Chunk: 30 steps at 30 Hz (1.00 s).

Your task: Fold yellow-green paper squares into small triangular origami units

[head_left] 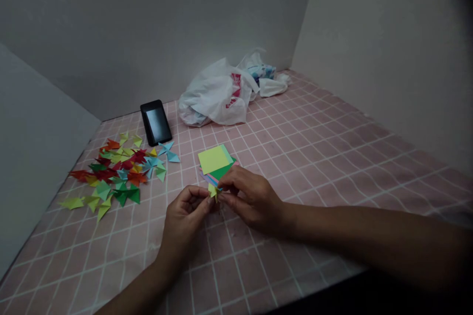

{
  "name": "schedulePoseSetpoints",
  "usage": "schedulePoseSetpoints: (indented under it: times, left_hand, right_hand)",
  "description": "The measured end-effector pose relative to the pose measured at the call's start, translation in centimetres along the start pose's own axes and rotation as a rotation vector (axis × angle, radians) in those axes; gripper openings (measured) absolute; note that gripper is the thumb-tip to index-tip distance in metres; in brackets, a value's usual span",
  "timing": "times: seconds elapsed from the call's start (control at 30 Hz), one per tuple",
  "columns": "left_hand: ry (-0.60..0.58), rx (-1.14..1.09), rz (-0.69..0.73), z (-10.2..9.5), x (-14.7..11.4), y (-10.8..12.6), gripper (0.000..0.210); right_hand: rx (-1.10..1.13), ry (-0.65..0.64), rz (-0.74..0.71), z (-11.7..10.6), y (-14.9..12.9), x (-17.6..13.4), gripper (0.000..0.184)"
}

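Both my hands meet low over the pink checked tabletop (295, 157). My left hand (185, 216) and my right hand (251, 199) pinch a small folded yellow-green paper piece (213, 190) between their fingertips. Just behind the hands lies a stack of coloured paper squares (216, 162), with a yellow-green sheet on top and green, pink and blue edges showing under it. My right hand partly covers the stack's near corner.
A pile of several folded paper shapes (114, 172) in red, green, yellow and blue lies at the left. A dark phone (155, 122) stands behind it. White plastic bags (221, 93) sit at the back corner. Grey walls close in on three sides.
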State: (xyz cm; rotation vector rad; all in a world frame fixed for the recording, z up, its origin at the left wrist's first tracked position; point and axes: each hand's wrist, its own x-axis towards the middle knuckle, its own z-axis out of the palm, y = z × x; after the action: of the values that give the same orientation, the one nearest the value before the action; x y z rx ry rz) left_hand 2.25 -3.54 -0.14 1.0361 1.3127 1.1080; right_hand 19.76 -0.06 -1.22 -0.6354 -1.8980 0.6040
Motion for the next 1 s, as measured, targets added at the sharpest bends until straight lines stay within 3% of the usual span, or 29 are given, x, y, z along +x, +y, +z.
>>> schedulePoseSetpoints:
  times: [0.3, 0.63, 1.0]
  left_hand:
    - [0.072, 0.239, 0.229, 0.00, -0.58, 0.27, 0.005]
    - [0.083, 0.229, 0.252, -0.16, -0.31, -0.14, 0.006]
    - [0.079, 0.309, 0.373, -0.04, -0.68, 0.00, 0.001]
  right_hand:
    - [-0.053, -0.010, 0.010, 0.05, -0.05, -0.04, 0.009]
    - [-0.056, -0.004, 0.028, 0.02, -0.29, 0.10, 0.008]
    - [-0.058, -0.018, 0.034, 0.07, -0.26, -0.07, 0.008]
